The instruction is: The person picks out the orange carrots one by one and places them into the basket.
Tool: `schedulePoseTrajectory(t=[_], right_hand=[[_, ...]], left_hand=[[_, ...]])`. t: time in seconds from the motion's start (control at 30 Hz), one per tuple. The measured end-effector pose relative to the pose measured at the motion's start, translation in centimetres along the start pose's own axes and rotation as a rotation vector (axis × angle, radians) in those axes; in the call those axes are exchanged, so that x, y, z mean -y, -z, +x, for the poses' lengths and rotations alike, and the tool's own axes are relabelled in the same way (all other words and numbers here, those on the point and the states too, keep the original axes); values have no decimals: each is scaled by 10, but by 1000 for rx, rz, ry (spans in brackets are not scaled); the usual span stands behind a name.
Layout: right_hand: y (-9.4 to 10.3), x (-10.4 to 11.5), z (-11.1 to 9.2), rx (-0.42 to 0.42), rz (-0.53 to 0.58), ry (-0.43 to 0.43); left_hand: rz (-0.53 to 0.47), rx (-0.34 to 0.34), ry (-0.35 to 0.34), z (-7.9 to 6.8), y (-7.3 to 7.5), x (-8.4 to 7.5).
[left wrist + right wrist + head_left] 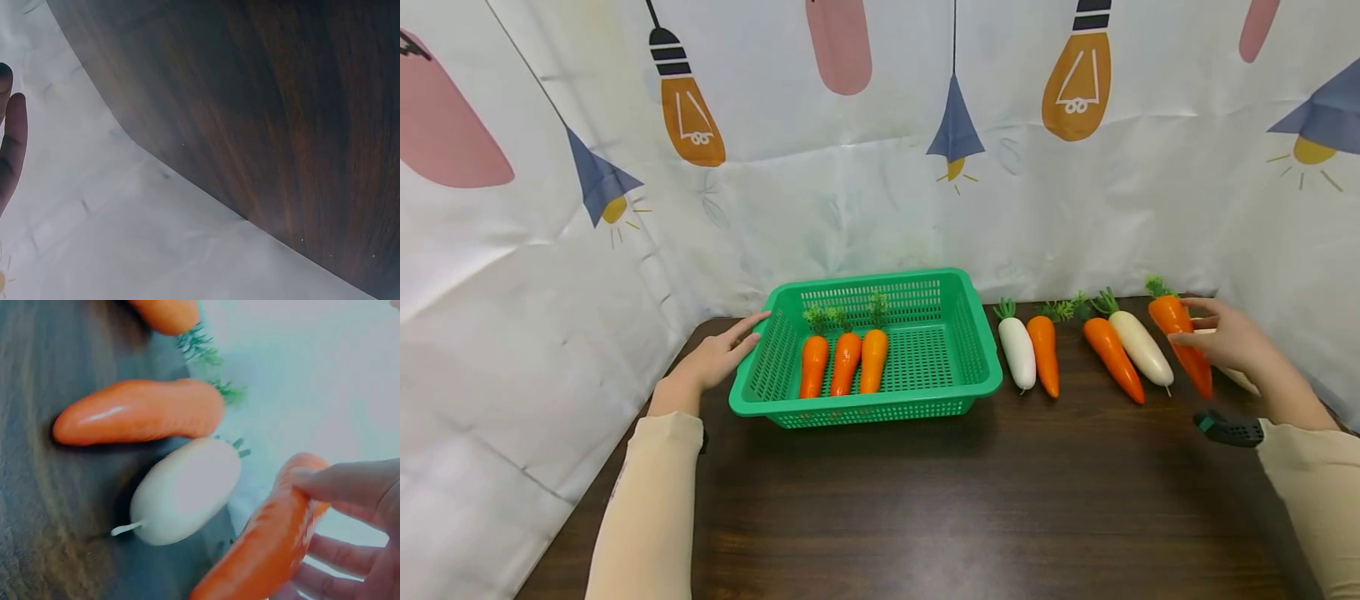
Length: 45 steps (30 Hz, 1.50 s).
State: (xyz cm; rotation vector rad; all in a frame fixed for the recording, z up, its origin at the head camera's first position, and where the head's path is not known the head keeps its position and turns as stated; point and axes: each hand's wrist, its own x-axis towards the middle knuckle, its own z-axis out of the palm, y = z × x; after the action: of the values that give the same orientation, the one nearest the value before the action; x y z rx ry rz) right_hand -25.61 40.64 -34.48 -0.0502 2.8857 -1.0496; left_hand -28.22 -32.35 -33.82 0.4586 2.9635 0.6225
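Observation:
A carrot [1182, 343] with a green top is gripped by my right hand [1231, 333] at the far right; in the right wrist view the thumb lies along one side of this carrot [269, 537] and the fingers on the other. Beneath that hand a white radish [1238, 379] is partly hidden. My left hand [718, 358] rests with extended fingers at the left rim of a green basket [865, 406]. Inside the basket lie an orange carrot [813, 367], a second carrot [846, 364] and a third carrot [873, 360], side by side on its left half.
Right of the basket, a white radish [1017, 354] and a carrot [1043, 354] lie close together. Farther right are another carrot [1112, 358] and a white radish [1142, 346]. The dark wooden table [880, 508] meets a patterned cloth [865, 200] at its back and left.

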Motion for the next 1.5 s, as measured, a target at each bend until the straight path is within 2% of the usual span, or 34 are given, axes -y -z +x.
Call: schedulePoseTrajectory(t=[0.13, 0.33, 0.63, 0.87, 1.23, 1.5], right_hand=[[3, 7, -2, 16, 81, -3], [2, 18, -4, 41, 281, -2], [-6, 34, 0, 75, 420, 18], [-12, 44, 2, 110, 594, 56], [-20, 62, 4, 170, 716, 63], [-25, 84, 7, 233, 851, 47]], left_hand=[[23, 1, 3, 0, 1, -1], [24, -6, 2, 1, 1, -1], [17, -31, 1, 0, -1, 1], [13, -32, 5, -2, -1, -2], [3, -38, 9, -2, -2, 0], [-7, -40, 8, -1, -3, 1]])
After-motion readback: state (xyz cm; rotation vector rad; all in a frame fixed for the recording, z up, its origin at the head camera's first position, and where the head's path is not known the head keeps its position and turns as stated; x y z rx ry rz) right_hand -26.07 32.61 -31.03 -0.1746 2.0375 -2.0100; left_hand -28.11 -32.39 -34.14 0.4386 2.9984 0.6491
